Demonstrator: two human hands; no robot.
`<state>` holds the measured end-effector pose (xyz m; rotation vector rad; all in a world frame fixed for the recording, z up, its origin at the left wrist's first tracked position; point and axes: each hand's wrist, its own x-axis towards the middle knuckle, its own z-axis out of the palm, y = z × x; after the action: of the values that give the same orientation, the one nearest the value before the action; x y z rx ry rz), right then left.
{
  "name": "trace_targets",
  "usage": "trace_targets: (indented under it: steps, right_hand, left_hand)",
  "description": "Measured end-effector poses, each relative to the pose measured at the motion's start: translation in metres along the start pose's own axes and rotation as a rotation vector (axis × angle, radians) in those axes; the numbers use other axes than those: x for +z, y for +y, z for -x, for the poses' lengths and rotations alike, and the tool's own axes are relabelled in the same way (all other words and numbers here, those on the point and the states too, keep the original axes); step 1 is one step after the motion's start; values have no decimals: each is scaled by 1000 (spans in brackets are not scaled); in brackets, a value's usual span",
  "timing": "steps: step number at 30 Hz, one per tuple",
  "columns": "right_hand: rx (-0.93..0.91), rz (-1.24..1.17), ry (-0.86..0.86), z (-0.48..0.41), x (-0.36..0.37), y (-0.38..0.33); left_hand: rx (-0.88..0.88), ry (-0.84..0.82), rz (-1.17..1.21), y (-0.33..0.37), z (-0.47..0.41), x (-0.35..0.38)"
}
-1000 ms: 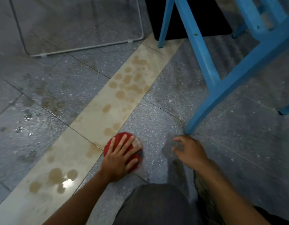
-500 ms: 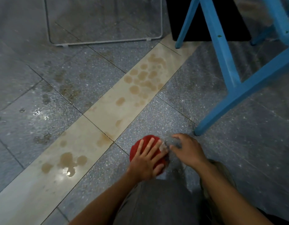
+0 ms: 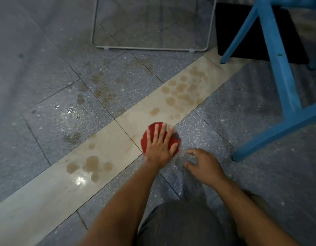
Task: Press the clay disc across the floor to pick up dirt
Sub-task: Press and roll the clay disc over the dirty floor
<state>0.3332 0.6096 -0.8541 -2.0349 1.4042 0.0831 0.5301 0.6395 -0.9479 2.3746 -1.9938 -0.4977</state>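
view: head camera, looking down at the floor (image 3: 203, 121)
clay disc: red clay disc (image 3: 152, 127), round and flat, at the centre of the frame; it lies across the edge where the beige tile strip (image 3: 107, 148) meets the grey speckled tile
disc surface: a dark grey patch shows on its right edge, beside the thumb
left hand: left hand (image 3: 158, 148) lies palm-down on the disc, covering its lower half
left fingers: straight and slightly spread, pressed flat on the clay, tips near the disc's upper rim
right hand: right hand (image 3: 204, 166) is just right of the disc and apart from it, lower centre, holding nothing
right fingers: loosely curled, tips pointing to the floor; whether they touch it, cannot tell
stains: round brown stains (image 3: 182, 89) on the strip, upper right of the disc; more brown blots (image 3: 92, 165) lower left, beside a wet glare
blue frame: blue painted legs (image 3: 281, 71) at the right edge, one foot on the floor right of the right hand
wire frame: white wire frame (image 3: 150, 49) at top centre
dark block: black shape (image 3: 242, 32) behind the blue legs, upper right
knee: grey trouser knee (image 3: 180, 226), bottom centre, between the forearms
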Motion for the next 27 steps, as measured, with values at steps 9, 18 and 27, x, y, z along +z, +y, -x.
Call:
trace_targets:
  steps: [9,18,27]
  right_hand:
    - [-49,26,-40,-17,-5,-11]
    - [-71,28,-99,-19,24,-48]
    - [-111,200,-75,-28,21,-83]
  left_hand:
    - [221,-30,-20,-47,152,42]
    - [-116,37,-1,-75,42,0]
    - [195,71,-46,-39,127,51]
